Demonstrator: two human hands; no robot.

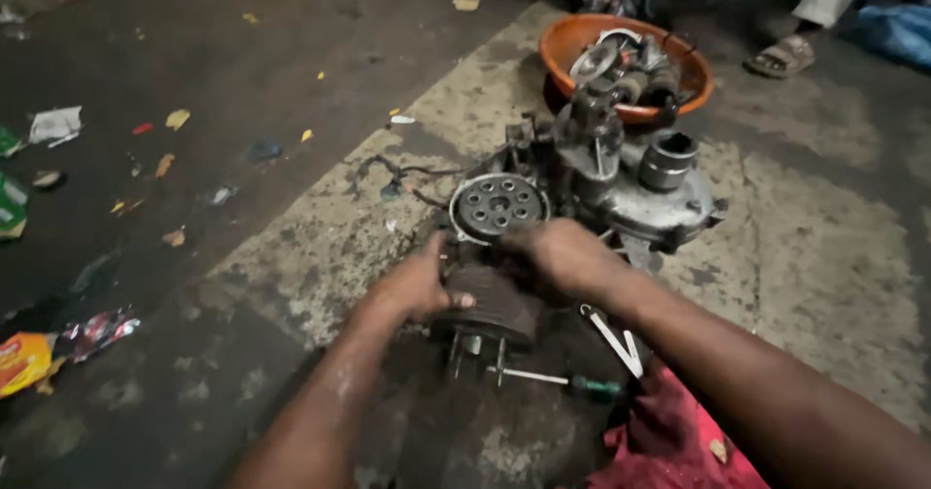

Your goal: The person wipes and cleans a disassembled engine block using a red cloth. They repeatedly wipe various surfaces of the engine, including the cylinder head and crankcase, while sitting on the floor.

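A greasy motorcycle engine (621,183) lies on a concrete slab (824,256). A round perforated clutch plate (497,205) faces up on its near side. Below that sits a dark finned cylinder block (499,305) with studs sticking out toward me. My left hand (417,283) grips the left side of this block, thumb across its fins. My right hand (562,254) rests on the engine just right of the clutch plate, fingers curled over the casing. What lies under the right palm is hidden.
An orange bowl (562,48) of engine parts stands behind the engine. A green-handled screwdriver (558,380) and a white Y-shaped wrench (616,339) lie near me beside a red cloth (669,440). Another person's sandalled foot (781,57) is at the top right. Wrappers litter the dark ground (145,159) on the left.
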